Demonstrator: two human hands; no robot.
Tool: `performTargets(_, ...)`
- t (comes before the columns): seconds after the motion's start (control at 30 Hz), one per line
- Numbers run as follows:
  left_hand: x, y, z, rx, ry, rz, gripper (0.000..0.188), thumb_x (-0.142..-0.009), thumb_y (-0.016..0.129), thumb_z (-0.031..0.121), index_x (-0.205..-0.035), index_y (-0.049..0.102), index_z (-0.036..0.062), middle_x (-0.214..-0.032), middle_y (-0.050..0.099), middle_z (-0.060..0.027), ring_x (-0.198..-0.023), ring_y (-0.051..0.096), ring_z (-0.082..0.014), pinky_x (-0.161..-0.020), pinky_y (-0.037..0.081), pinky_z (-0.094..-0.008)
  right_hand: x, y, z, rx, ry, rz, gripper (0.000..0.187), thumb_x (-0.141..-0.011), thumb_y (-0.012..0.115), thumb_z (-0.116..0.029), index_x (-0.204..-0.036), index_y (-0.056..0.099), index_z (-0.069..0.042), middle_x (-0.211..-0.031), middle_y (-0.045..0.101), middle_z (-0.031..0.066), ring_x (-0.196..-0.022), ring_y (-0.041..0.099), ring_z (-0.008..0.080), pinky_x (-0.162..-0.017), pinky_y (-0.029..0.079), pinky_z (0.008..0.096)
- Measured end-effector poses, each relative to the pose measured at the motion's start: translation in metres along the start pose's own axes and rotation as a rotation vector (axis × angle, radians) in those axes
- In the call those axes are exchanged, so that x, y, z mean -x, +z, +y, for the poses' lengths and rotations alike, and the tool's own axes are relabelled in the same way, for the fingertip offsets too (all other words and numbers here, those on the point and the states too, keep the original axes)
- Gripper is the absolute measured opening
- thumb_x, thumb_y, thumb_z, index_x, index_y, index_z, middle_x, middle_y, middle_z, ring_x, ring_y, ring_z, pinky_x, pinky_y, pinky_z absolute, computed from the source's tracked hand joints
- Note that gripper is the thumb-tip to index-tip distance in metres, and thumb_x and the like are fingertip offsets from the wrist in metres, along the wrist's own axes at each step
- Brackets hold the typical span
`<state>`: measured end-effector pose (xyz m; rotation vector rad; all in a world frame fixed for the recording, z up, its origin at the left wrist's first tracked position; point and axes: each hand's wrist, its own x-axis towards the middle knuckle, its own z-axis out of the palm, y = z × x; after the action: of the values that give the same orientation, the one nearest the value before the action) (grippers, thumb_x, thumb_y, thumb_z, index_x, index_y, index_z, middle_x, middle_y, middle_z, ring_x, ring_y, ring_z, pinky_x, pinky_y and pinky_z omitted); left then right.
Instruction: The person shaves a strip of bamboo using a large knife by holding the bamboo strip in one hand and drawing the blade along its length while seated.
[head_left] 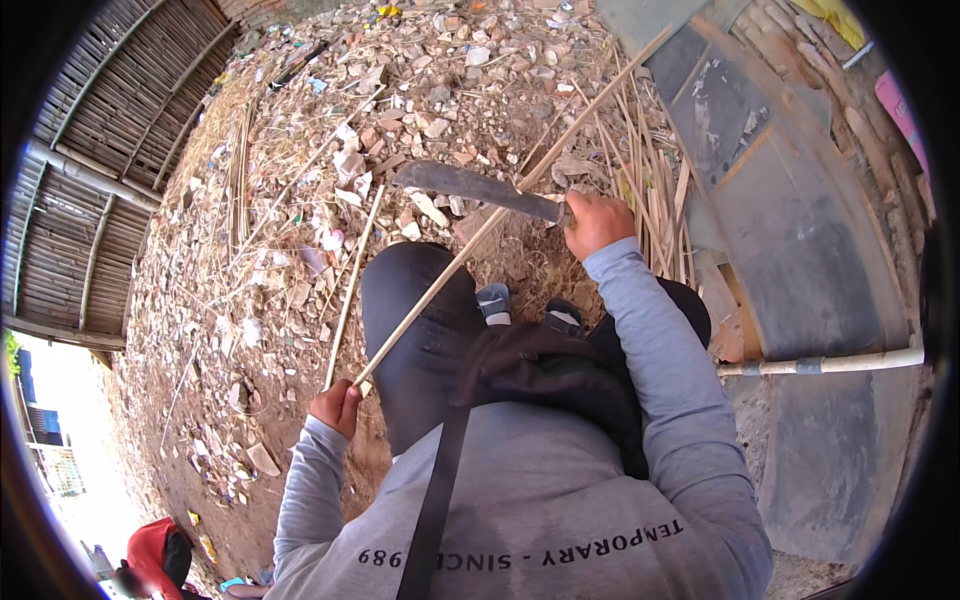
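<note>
My right hand (598, 224) is closed around the handle of a machete (465, 184). Its dark, worn blade points left and crosses a long pale bamboo strip (430, 295), which seems split where the blade meets it. At the lower left, my left hand (336, 408) grips the near end of that strip, which slants up over my left knee toward the upper right. A second, shorter bamboo strip (353, 285) also runs up from beside my left hand; whether the fingers hold it too is hard to tell.
Several loose bamboo strips (655, 200) lie to the right of my right hand. Broken brick and litter (300, 200) cover the ground. Dark sheets (810, 250) and a white pole (870, 362) stand at right, a bamboo wall (100, 110) at left. A person in red (150, 550) is at lower left.
</note>
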<state>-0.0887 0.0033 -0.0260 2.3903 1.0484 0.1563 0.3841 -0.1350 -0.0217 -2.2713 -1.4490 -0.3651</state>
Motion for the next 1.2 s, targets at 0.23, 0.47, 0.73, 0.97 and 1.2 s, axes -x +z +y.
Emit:
performTargets(0.23, -0.017, -0.011, 0.034, 0.172, -0.078, -0.004, 0.033, -0.098, 0.048, 0.033, -0.095, 0.062, 0.0028, -0.064, 0.061, -0.0151, -0.062, 0.064, -0.0315, -0.059, 0.048, -0.0394, -0.001, 0.007, -0.003, 0.001, 0.031, -0.073, 0.033, -0.067, 0.072, -0.015, -0.096, 0.058, -0.010, -0.079, 0.063, 0.0133, -0.077, 0.063, 0.0348, -0.069, 0.047, 0.0471)
performTargets(0.47, -0.025, -0.008, 0.033, -0.117, -0.113, -0.112, 0.039, -0.097, 0.050, 0.040, -0.079, 0.053, 0.0051, -0.071, 0.060, -0.0231, -0.070, 0.060, -0.0446, -0.061, 0.046, -0.0499, 0.006, 0.017, -0.003, -0.239, 0.212, -0.315, 0.031, -0.075, 0.069, -0.025, -0.102, 0.064, -0.013, -0.083, 0.068, 0.0162, -0.081, 0.065, 0.0380, -0.073, 0.052, 0.0483)
performTargets(0.73, -0.023, -0.008, 0.049, -0.156, -0.030, -0.031, 0.023, -0.095, 0.052, 0.030, -0.091, 0.060, 0.0091, -0.077, 0.065, -0.0204, -0.071, 0.062, -0.0439, -0.063, 0.049, -0.0521, 0.003, 0.005, -0.019, -0.142, 0.060, -0.466, 0.028, -0.076, 0.067, -0.026, -0.100, 0.063, -0.014, -0.082, 0.068, 0.0136, -0.080, 0.066, 0.0346, -0.074, 0.052, 0.0462)
performTargets(0.97, -0.019, -0.005, 0.051, -0.262, 0.001, 0.009, 0.019, -0.095, 0.052, 0.027, -0.097, 0.058, 0.0097, -0.079, 0.065, -0.0206, -0.069, 0.062, -0.0439, -0.062, 0.049, -0.0525, 0.005, 0.015, -0.017, -0.045, -0.135, -0.316, 0.024, -0.072, 0.070, -0.022, -0.090, 0.058, -0.010, -0.076, 0.064, 0.0137, -0.076, 0.064, 0.0356, -0.069, 0.050, 0.0483)
performTargets(1.2, -0.027, 0.013, 0.046, -0.188, 0.013, 0.054, 0.024, -0.096, 0.049, 0.029, -0.093, 0.055, 0.0063, -0.070, 0.061, -0.0224, -0.067, 0.060, -0.0457, -0.058, 0.047, -0.0528, 0.002, 0.015, -0.008, -0.103, 0.298, -0.241, 0.028, -0.075, 0.070, -0.025, -0.099, 0.064, -0.012, -0.081, 0.067, 0.0179, -0.078, 0.064, 0.0387, -0.069, 0.051, 0.0480)
